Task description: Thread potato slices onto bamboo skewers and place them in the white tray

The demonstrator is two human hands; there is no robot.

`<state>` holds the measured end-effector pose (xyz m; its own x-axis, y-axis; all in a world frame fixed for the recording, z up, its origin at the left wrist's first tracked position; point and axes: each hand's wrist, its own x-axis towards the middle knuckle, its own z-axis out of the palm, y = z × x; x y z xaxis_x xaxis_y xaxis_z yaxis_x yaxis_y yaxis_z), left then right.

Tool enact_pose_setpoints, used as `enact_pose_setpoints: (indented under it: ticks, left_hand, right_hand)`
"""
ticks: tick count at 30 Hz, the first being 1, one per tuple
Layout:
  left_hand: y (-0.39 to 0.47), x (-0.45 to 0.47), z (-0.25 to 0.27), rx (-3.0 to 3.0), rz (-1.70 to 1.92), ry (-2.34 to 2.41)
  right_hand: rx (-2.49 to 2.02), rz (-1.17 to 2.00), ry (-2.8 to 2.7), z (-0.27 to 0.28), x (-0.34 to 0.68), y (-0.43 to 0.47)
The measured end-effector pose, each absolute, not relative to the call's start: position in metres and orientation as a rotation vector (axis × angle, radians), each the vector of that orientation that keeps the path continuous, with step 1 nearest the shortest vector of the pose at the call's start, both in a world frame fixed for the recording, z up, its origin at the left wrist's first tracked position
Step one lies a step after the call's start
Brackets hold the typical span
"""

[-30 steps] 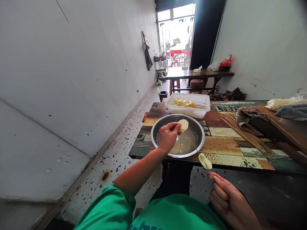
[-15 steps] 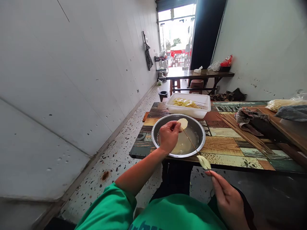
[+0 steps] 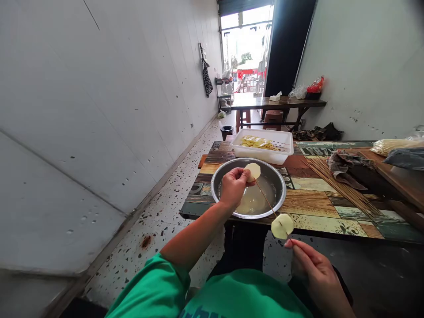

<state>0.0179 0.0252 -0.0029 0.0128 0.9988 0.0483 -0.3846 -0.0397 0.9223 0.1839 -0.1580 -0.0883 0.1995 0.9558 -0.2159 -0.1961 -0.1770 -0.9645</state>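
Note:
Above a metal basin [image 3: 214,194] of cloudy water, my left hand [image 3: 233,187] pinches a pale round slice [image 3: 253,171] that looks like potato. A thin wooden skewer [image 3: 265,196] runs from that slice down toward me. Near its lower end a second pale slice [image 3: 282,226] is threaded on the stick, facing upward. My right hand [image 3: 313,264] is closed on the skewer's near end, just below this slice and in front of the table edge. Whether the tip passes through the upper slice is hidden by my left fingers. Pale shapes lie blurred under the water.
Behind the basin stands a white plastic tub [image 3: 261,152] holding skewered yellowish slices [image 3: 254,141]. Loose bamboo skewers [image 3: 342,187] lie on the patterned table [image 3: 308,201] at the right, beside a crumpled cloth [image 3: 346,165] and a wooden board [image 3: 391,172]. A white wall [image 3: 99,110] rises at the left.
The lower slice has turned on the skewer so its flat face shows more. The upper slice is turned slightly too. Both hands keep hold, nearly in place; the view has shifted a little.

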Motion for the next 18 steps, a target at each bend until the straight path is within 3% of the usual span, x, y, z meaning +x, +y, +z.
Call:
enact_pose_setpoints:
  ticks: [4,7,10,15,18]
  left_hand:
    - [0.025,0.017,0.000,0.996,1.379,0.890]
    - [0.025,0.017,0.001,1.008,1.377,0.895]
    - [0.024,0.019,0.002,1.000,1.378,0.883]
    - [0.024,0.020,0.003,0.968,1.382,0.881]
    - [0.024,0.019,0.008,0.911,1.325,0.894]
  right_hand:
    - [-1.569,0.387,-1.294,-0.106,0.194,-0.157]
    - [-1.620,0.216,-1.353,-0.112,0.200,-0.156]
    - [-1.580,0.532,-1.132,-0.106,0.198,-0.155]
    - [-1.062,1.656,-0.507,-0.091,0.191,-0.153]
    - [-0.857,1.868,-0.353,-0.095,0.190,-0.153]
